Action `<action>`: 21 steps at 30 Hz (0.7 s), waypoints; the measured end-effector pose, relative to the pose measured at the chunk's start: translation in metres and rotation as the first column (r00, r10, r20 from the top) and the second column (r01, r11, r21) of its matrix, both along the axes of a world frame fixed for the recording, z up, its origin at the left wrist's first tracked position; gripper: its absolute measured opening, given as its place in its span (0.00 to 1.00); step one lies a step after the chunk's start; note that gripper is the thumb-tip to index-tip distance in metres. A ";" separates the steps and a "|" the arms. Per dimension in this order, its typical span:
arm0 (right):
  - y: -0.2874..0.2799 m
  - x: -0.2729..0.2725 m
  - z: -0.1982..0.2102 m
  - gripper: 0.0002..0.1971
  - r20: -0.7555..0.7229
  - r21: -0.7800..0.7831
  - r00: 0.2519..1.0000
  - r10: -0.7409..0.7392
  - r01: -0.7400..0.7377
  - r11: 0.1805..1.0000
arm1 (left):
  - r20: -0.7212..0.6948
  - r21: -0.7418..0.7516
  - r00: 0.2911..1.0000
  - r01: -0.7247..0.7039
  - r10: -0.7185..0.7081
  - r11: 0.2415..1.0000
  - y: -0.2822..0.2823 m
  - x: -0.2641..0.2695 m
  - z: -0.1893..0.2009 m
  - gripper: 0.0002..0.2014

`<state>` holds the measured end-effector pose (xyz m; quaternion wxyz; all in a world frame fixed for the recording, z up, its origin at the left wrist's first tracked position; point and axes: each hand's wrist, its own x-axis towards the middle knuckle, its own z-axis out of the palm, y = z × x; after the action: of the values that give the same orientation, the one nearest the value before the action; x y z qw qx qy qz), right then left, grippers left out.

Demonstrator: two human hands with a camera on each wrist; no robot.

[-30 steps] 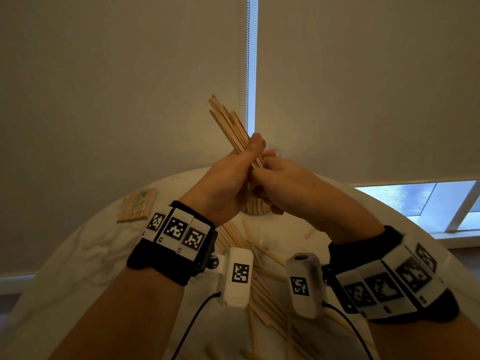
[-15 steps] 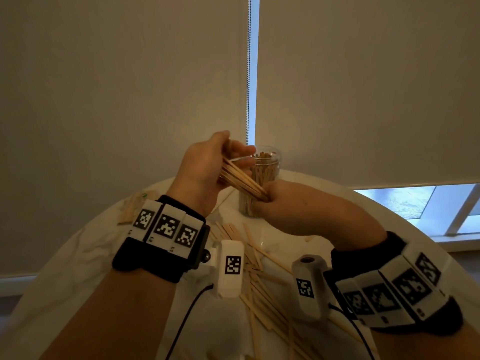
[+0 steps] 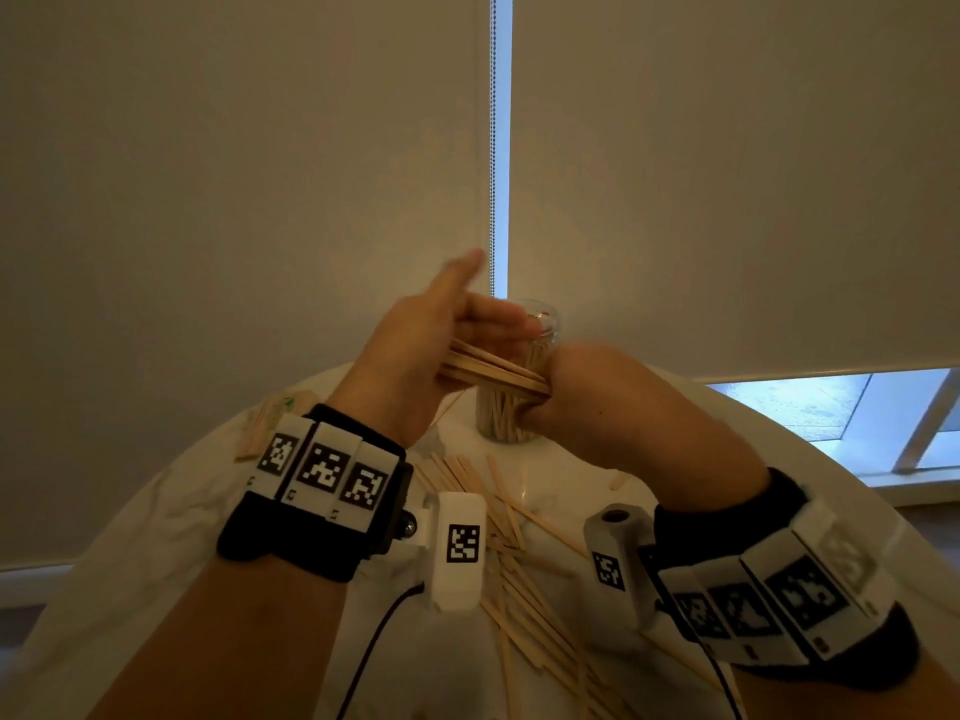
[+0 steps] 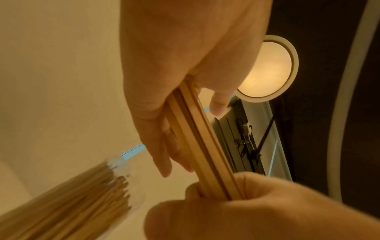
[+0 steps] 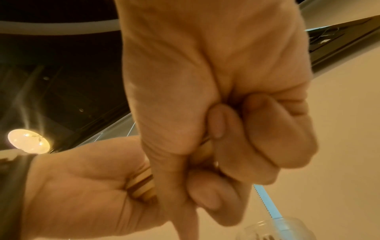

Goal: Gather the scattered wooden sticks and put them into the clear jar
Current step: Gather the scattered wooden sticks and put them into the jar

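Observation:
A bundle of wooden sticks (image 3: 493, 370) lies almost level in front of the clear jar (image 3: 540, 330), which stands on the table holding many sticks. My right hand (image 3: 569, 379) grips the bundle's right end in a fist (image 5: 226, 113). My left hand (image 3: 441, 335) has straight fingers and a raised thumb, with its palm against the bundle's left end. The left wrist view shows the sticks (image 4: 197, 138) running from that palm along the fingers (image 4: 160, 154) into the right fist (image 4: 257, 211), with the jar (image 4: 72, 203) blurred at lower left.
Several loose sticks (image 3: 519, 589) lie scattered on the white round table (image 3: 156, 563) under my wrists. A small pack of sticks (image 3: 265, 423) sits at the table's far left. Roller blinds hang close behind the jar, with a window (image 3: 831, 407) at the right.
The bundle has swung from upright to almost level and come down in front of the jar. My left hand has let go and straightened its fingers, while the right hand keeps its grip.

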<state>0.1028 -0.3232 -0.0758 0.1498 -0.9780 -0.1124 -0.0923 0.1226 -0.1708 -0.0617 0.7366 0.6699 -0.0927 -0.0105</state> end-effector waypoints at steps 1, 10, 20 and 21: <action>0.000 -0.001 0.000 0.06 0.002 0.000 1.000 0.010 -0.010 1.000 | -0.006 0.100 1.000 0.000 0.001 0.995 -0.004 -0.001 -0.003 0.26; -0.009 -0.005 0.008 0.18 0.072 0.020 0.993 0.098 -0.100 0.995 | 0.346 0.392 0.936 -0.211 0.069 0.895 -0.003 0.009 -0.021 0.18; 0.000 0.001 -0.003 0.21 0.322 -0.030 0.939 0.123 -0.120 0.992 | 0.374 0.114 0.874 -0.377 0.312 0.919 0.003 0.023 -0.025 0.18; -0.001 0.002 -0.002 0.25 0.302 -0.020 0.943 0.141 -0.141 0.990 | 0.369 0.096 0.872 -0.381 0.323 0.919 0.004 0.024 -0.025 0.18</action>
<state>0.1051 -0.3244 -0.0778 0.1381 -0.9415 -0.2036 -0.2304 0.1469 -0.1665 -0.0871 0.6399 0.7256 -0.0953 0.2343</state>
